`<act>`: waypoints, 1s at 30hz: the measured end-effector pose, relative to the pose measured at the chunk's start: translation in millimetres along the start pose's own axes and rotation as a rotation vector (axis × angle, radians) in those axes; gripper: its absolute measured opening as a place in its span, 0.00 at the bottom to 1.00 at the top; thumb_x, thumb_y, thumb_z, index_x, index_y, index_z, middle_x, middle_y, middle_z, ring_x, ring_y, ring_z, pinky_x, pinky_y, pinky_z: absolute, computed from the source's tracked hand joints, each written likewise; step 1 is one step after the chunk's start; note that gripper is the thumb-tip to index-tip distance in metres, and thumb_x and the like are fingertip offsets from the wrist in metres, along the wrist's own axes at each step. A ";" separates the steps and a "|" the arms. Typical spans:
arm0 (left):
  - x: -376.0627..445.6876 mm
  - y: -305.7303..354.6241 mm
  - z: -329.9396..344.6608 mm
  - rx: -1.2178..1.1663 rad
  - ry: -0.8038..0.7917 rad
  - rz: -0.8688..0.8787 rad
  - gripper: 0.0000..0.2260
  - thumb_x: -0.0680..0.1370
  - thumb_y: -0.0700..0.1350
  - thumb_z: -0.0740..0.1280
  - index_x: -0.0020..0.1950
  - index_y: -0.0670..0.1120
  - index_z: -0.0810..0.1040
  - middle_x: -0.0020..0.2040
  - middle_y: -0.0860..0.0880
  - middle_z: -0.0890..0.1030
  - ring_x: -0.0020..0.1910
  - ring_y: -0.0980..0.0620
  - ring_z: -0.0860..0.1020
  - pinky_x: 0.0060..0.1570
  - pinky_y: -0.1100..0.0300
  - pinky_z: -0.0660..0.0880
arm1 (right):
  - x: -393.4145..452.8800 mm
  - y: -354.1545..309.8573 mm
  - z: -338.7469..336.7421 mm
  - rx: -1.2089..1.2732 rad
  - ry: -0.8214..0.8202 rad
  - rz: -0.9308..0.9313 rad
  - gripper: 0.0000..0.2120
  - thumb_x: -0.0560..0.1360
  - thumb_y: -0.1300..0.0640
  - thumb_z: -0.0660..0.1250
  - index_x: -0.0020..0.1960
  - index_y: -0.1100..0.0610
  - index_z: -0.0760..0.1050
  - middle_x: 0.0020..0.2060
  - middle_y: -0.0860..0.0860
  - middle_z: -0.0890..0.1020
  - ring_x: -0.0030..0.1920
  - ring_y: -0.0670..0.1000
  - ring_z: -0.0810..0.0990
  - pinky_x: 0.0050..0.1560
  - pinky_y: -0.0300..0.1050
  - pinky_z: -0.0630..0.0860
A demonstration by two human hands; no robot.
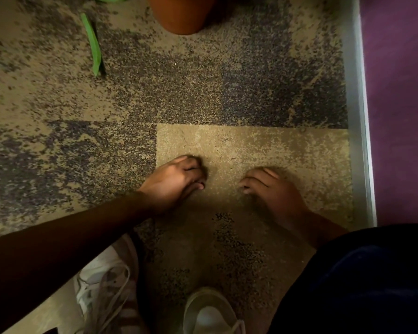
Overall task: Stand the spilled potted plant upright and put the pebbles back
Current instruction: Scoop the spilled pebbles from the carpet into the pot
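Observation:
The terracotta pot [181, 13] stands at the top edge of the head view, cut off by the frame, so its top is hidden. A green leaf [93, 44] lies on the carpet to its left. My left hand [176, 183] rests knuckles-up on the pale carpet tile, fingers curled under. My right hand [270, 189] sits a hand's width to its right, fingertips bent down onto the carpet. What either palm holds is hidden. No pebbles show on the carpet.
Mottled tan and dark carpet [203, 88] covers the floor. A grey baseboard [357, 116] and a purple wall [401, 104] run along the right. My white shoes [212, 314] and a dark trouser leg [372, 285] fill the bottom.

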State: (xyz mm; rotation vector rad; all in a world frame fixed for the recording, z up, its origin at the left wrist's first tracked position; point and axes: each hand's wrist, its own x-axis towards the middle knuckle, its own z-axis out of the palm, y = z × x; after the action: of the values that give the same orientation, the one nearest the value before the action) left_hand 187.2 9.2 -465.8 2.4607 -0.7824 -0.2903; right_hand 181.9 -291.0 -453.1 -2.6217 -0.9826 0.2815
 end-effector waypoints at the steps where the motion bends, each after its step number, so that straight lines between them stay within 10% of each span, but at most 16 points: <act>1: 2.4 3.9 0.8 -0.012 0.006 -0.018 0.13 0.82 0.54 0.61 0.57 0.48 0.82 0.57 0.47 0.80 0.57 0.46 0.78 0.54 0.51 0.77 | 1.8 0.6 1.4 0.006 -0.010 0.000 0.13 0.76 0.64 0.69 0.60 0.58 0.81 0.59 0.54 0.82 0.57 0.56 0.81 0.46 0.52 0.83; 9: 21.3 55.5 19.8 -0.613 0.278 -0.549 0.01 0.78 0.43 0.72 0.48 0.48 0.83 0.43 0.55 0.83 0.42 0.58 0.81 0.44 0.68 0.76 | 25.3 -10.1 3.2 -0.041 0.038 -0.066 0.06 0.76 0.62 0.72 0.52 0.58 0.83 0.48 0.53 0.82 0.47 0.55 0.81 0.42 0.49 0.81; 17: 52.2 72.0 9.6 -1.301 0.398 -1.096 0.09 0.81 0.36 0.65 0.47 0.46 0.84 0.43 0.45 0.85 0.43 0.48 0.82 0.49 0.55 0.80 | 47.9 -38.9 -5.3 0.791 0.156 0.574 0.14 0.71 0.65 0.76 0.50 0.47 0.84 0.41 0.45 0.87 0.42 0.42 0.85 0.47 0.40 0.81; 23: 59.9 77.6 -3.1 -1.743 0.348 -1.181 0.16 0.85 0.44 0.56 0.48 0.44 0.82 0.34 0.50 0.84 0.32 0.57 0.81 0.36 0.63 0.79 | 53.9 -67.3 -15.8 0.857 0.197 0.503 0.11 0.78 0.61 0.68 0.57 0.54 0.85 0.56 0.49 0.87 0.57 0.46 0.85 0.62 0.54 0.81; 30: 62.5 73.4 -8.1 -1.820 0.268 -1.265 0.18 0.86 0.45 0.57 0.41 0.44 0.80 0.28 0.50 0.79 0.27 0.57 0.75 0.28 0.68 0.73 | 45.4 -51.3 -29.1 0.953 0.408 0.610 0.16 0.78 0.70 0.64 0.49 0.51 0.83 0.49 0.51 0.88 0.51 0.50 0.88 0.57 0.53 0.84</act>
State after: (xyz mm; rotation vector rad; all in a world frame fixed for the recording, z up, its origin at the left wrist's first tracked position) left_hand 206.0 -74.5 -421.1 0.7902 0.9673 -0.6481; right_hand 193.3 -231.1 -410.4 -1.8729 0.1285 0.2482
